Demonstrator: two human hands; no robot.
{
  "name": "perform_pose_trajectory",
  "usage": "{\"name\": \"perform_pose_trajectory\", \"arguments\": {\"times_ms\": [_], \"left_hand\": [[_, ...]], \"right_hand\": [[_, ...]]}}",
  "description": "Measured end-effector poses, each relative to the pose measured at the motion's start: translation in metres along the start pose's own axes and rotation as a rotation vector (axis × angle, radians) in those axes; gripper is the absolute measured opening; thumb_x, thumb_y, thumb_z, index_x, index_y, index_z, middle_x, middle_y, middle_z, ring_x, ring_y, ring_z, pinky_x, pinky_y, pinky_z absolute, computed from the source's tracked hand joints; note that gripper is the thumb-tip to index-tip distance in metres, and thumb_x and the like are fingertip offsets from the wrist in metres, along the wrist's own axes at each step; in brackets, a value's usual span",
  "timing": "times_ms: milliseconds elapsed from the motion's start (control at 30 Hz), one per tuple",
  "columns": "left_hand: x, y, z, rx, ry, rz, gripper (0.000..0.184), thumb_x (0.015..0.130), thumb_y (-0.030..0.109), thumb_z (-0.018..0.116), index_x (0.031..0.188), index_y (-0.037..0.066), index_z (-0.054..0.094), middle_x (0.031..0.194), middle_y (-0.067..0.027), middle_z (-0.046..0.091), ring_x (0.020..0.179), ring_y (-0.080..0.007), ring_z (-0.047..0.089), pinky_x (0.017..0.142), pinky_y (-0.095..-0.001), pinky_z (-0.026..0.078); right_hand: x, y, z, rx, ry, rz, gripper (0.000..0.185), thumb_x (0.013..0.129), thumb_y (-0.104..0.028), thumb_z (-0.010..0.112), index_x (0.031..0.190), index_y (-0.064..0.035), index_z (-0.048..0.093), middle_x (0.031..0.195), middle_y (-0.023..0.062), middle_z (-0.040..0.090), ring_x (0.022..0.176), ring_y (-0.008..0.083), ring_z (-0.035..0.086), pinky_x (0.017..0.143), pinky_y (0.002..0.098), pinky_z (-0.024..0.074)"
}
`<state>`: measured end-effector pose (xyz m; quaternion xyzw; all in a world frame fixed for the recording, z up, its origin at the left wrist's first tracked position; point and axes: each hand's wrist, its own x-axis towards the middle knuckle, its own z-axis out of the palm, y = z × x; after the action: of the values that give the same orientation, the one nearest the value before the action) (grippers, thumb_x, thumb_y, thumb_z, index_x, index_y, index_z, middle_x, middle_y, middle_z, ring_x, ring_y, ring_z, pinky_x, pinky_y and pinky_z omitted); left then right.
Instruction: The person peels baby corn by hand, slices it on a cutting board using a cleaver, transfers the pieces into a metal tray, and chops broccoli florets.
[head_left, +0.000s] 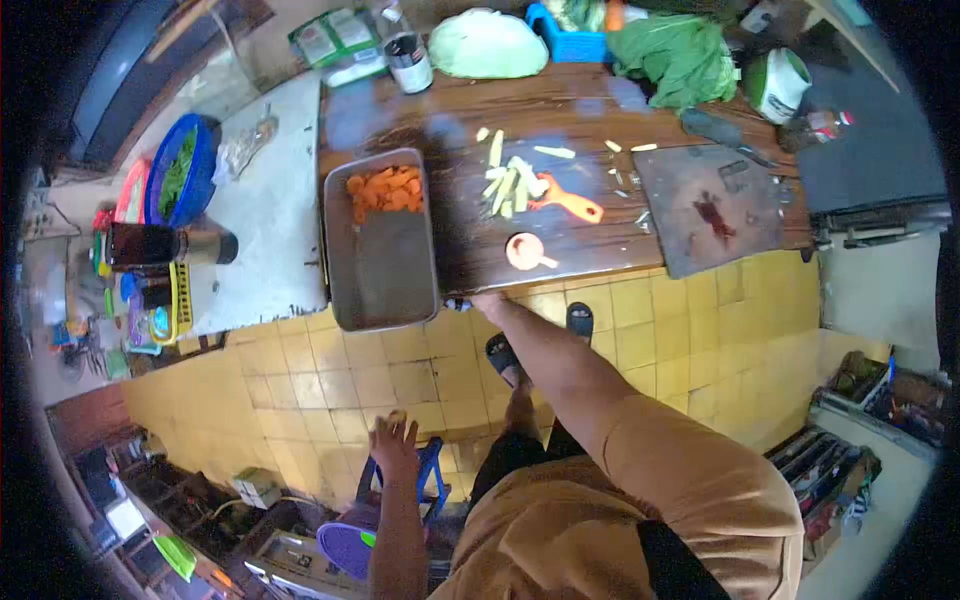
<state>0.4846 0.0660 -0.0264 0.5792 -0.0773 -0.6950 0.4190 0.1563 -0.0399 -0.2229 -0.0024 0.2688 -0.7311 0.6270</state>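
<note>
A person in a brown top stands at a brown wooden surface point(500, 105) above yellow floor tiles point(410, 385), the right hand point(488, 303) at its front edge, just beside the near corner of a deep, grey, rectangular tub point(380, 255). From where I stand, that hand is blurred and partly hidden, so I cannot tell how far its fingers are closed or whether they grip anything. The left hand point(396, 440) hangs lower, fingers loosely spread and apparently holding nothing, near a blue stool frame point(432, 478); whether the two touch is unclear. The tub sits at the left end of the wooden surface, its near end seeming to jut past the edge, with cut orange carrot pieces point(385, 190) gathered at its far end. It looks stiff-walled and, so lightly filled, should be of modest weight, likely heavier at the carrot end. A hold under the rim midway along both long sides would probably keep it level; lifted by the near end alone, it could tip. The carrot pieces look firm but perhaps damp and slick, apt to slide if the tub tilts. To its right lies a loose pile of pale, cut vegetable sticks point(512, 185).
</note>
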Motion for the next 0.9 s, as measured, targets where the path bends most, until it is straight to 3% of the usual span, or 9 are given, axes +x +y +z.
{"name": "perform_pose_trajectory", "arguments": {"times_ms": [133,167,267,300,400,467,600,800,900], "left_hand": [[-0.009,-0.005,-0.008,-0.152,0.31,-0.078,0.03,0.097,0.036,0.054,0.122,0.018,0.051,0.084,-0.0022,0.053,0.071,-0.0167,0.057,0.065,-0.035,0.052],[-0.004,-0.011,-0.009,-0.153,0.295,-0.089,0.03,0.097,0.036,0.054,0.122,0.018,0.051,0.084,-0.0022,0.053,0.071,-0.0167,0.057,0.065,-0.035,0.052],[-0.011,-0.026,0.008,-0.005,0.007,-0.173,0.03,0.096,0.033,0.055,0.121,0.017,0.051,0.088,-0.0038,0.053,0.065,-0.0141,0.052,0.053,-0.0301,0.043],[-0.02,-0.031,0.02,0.08,-0.126,-0.121,0.03,0.097,0.032,0.055,0.121,0.016,0.051,0.09,-0.0048,0.052,0.065,-0.0137,0.05,0.053,-0.0287,0.04],[-0.014,-0.063,0.078,1.064,-0.541,0.584,0.023,0.097,0.019,0.052,0.119,0.011,0.051,0.1,-0.0084,0.055,0.082,-0.0175,0.058,0.068,-0.0323,0.049],[-0.039,-0.066,0.132,0.809,-0.595,0.297,0.026,0.095,0.009,0.054,0.121,0.008,0.051,0.106,-0.0101,0.058,0.092,-0.0195,0.06,0.076,-0.0339,0.052],[-0.09,-0.06,0.27,0.717,-0.57,0.003,0.043,0.089,0.004,0.061,0.13,0.005,0.051,0.106,-0.0133,0.062,0.09,-0.0184,0.062,0.073,-0.0336,0.054],[-0.06,-0.157,0.422,1.309,-0.801,0.905,0.047,0.086,0.016,0.064,0.13,0.007,0.053,0.108,-0.0229,0.062,0.098,-0.0382,0.062,0.087,-0.0447,0.051],[-0.051,-0.21,0.497,1.393,-0.835,0.733,0.047,0.086,0.022,0.062,0.13,0.009,0.054,0.113,-0.0213,0.061,0.104,-0.0399,0.059,0.092,-0.0492,0.047]], "right_hand": [[-0.043,-0.041,0.041,-1.51,0.055,0.246,0.032,0.088,-0.023,0.058,0.113,-0.0034,0.056,0.104,0.0149,0.065,0.084,0.0286,0.062,0.082,0.0407,0.0505],[-0.066,-0.048,0.03,-1.676,-0.022,-0.154,0.033,0.085,-0.021,0.064,0.114,-0.0036,0.063,0.108,0.0161,0.065,0.097,0.025,0.061,0.088,0.0383,0.0477],[-0.117,-0.099,0.016,-1.859,-0.171,0.281,0.02,0.081,-0.016,0.063,0.097,-0.0033,0.064,0.085,0.0146,0.066,0.085,0.0246,0.065,0.075,0.0359,0.0514],[-0.141,-0.119,0.015,-1.793,-0.177,0.027,0.019,0.08,-0.022,0.064,0.09,-0.0052,0.066,0.082,0.0145,0.067,0.077,0.028,0.065,0.07,0.0381,0.0515],[-0.191,-0.196,-0.02,-1.445,0.001,0.076,0.028,0.086,-0.027,0.067,0.078,-0.0006,0.065,0.074,0.0062,0.066,0.067,0.014,0.064,0.062,0.0327,0.0516],[-0.222,-0.288,0.052,-1.626,0.288,0.252,0.035,0.09,-0.029,0.067,0.07,-0.0014,0.065,0.061,0.0039,0.061,0.063,0.0092,0.061,0.057,0.0302,0.05],[-0.23,-0.403,-0.007,-1.479,0.355,-0.45,0.032,0.089,-0.026,0.067,0.07,-0.0014,0.063,0.061,0.0051,0.061,0.06,0.0115,0.054,0.06,0.0307,0.0458],[-0.187,-0.528,-0.021,-1.683,0.355,-0.429,0.023,0.09,-0.023,0.064,0.08,-0.0029,0.063,0.073,0.0107,0.065,0.064,0.0177,0.058,0.065,0.0326,0.0475],[-0.186,-0.559,0.006,-1.724,0.255,-0.458,0.019,0.089,-0.022,0.064,0.085,-0.0037,0.066,0.073,0.0115,0.064,0.067,0.0203,0.061,0.067,0.033,0.0485]]}}
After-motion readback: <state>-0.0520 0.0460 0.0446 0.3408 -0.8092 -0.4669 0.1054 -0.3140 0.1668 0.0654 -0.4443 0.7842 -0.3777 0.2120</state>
